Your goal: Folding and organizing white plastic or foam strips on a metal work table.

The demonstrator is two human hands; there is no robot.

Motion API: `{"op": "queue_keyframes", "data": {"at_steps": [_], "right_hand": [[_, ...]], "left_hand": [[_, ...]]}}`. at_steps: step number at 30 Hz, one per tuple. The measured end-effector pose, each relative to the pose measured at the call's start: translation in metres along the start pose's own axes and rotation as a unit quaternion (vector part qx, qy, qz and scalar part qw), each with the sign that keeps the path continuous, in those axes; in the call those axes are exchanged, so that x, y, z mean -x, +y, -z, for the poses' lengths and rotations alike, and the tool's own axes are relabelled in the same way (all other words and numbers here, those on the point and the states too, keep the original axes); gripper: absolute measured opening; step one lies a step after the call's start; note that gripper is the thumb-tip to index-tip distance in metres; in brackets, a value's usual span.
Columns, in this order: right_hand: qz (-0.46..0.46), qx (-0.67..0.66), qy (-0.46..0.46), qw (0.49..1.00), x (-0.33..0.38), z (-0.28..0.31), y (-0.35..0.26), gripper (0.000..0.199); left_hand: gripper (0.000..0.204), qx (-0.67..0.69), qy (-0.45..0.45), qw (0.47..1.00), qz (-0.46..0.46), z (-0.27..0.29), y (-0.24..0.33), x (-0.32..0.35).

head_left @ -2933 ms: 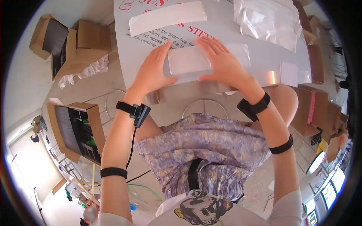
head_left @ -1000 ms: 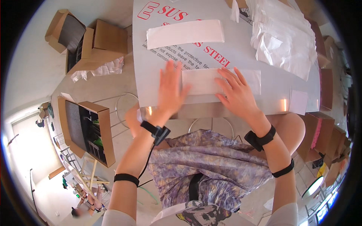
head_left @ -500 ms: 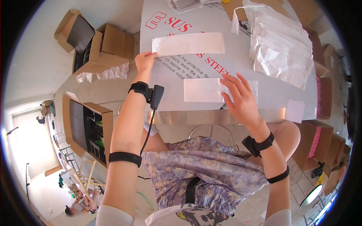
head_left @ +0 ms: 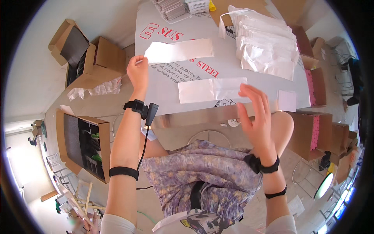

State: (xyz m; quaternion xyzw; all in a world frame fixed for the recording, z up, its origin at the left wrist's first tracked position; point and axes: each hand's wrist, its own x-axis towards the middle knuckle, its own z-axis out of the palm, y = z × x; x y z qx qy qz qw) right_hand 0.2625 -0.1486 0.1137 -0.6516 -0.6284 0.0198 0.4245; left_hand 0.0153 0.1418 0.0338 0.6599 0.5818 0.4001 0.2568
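My left hand (head_left: 138, 71) pinches the left end of a long white paper strip (head_left: 180, 50) lying on the white-filmed table (head_left: 163, 84). A clear flat pouch with a white sheet inside (head_left: 212, 89) lies near the table's front edge. My right hand (head_left: 255, 117) hovers just right of and below that pouch, fingers spread, holding nothing. Both wrists carry black bands.
A pile of clear plastic bags (head_left: 265, 43) covers the table's far right. Stacks of sheets (head_left: 171, 7) sit at the far edge. Open cardboard boxes (head_left: 83, 58) (head_left: 87, 146) stand on the floor to the left; more boxes (head_left: 311, 132) crowd the right.
My left hand left the pouch, reached to the far left and took the strip's end. My right hand lifted off the pouch and drew back toward me.
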Motion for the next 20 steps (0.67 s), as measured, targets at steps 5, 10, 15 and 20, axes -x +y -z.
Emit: {"op": "queue_keyframes", "data": {"at_steps": [5, 10, 15, 20], "right_hand": [[-0.277, -0.284, -0.048, 0.917, 0.062, 0.007, -0.059, 0.039], [-0.476, -0.672, -0.062, 0.564, 0.094, -0.067, -0.114, 0.047], [-0.564, -0.731, -0.091, 0.372, 0.102, -0.155, -0.127, 0.047], [-0.583, -0.611, -0.134, 0.519, 0.128, -0.185, -0.129, 0.057]], "left_hand": [[0.018, 0.33, -0.033, 0.93, 0.157, 0.033, 0.036, 0.058], [0.033, 0.368, -0.023, 0.916, 0.157, 0.114, 0.037, 0.192], [0.04, 0.24, -0.03, 0.931, 0.274, 0.211, 0.033, 0.308], [0.047, 0.158, 0.021, 0.925, 0.345, 0.262, -0.011, 0.367]]}}
